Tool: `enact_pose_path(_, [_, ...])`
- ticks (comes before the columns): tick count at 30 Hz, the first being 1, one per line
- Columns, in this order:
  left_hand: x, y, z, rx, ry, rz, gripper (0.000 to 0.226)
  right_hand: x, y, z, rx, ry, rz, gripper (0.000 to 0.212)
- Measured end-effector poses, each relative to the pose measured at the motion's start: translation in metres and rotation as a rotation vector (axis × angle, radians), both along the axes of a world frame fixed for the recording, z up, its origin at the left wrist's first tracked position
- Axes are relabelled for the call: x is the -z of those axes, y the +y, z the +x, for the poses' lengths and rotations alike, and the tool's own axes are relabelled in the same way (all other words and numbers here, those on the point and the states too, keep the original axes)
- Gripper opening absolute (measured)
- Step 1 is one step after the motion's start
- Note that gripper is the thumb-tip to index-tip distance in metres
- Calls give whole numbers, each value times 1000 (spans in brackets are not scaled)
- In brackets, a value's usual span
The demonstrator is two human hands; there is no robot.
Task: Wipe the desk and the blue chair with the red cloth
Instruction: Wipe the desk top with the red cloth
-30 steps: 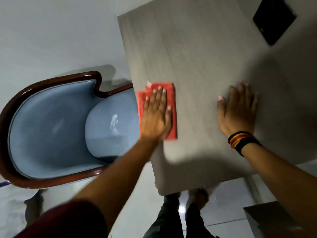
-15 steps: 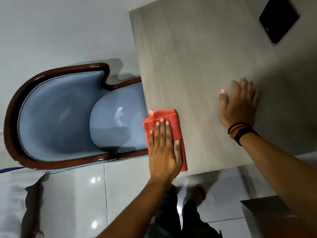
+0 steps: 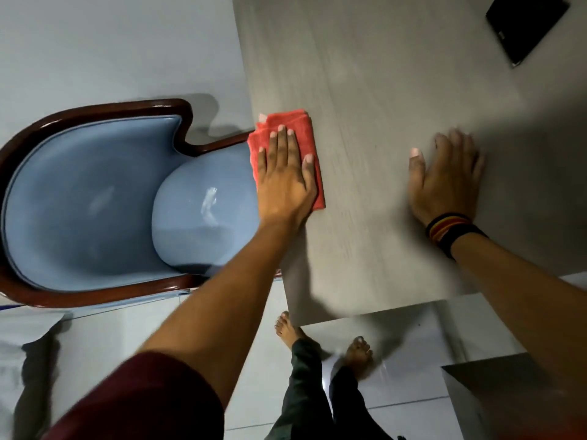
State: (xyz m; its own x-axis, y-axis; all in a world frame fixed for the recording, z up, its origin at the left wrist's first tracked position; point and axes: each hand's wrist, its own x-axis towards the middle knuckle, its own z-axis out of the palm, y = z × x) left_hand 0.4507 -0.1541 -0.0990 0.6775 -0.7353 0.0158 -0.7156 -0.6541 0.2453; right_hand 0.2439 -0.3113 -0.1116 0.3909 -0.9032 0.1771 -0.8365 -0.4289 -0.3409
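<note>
Desk wipe under way, left edge; cloth pushed back up from the near corner.

My left hand point(image 3: 284, 176) lies flat, fingers spread, pressing the red cloth point(image 3: 287, 154) onto the desk point(image 3: 365, 90) at its left edge, just beside the blue chair point(image 3: 95, 201). Half a second ago it sat nearer me, so this reads as a return stroke. Right hand point(image 3: 448, 179) rests open-palmed, holding nothing, bracing. Chair not yet wiped, I judge.
</note>
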Motion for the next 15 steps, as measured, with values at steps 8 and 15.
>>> enact_pose_path(8, [4,127,-154,24,20,-69,68,-46,46,-2,-176,-61,185,64])
enact_pose_path(15, [-22,167,-168,-510,726,-276,110,-73,192,22,-340,34,501,55])
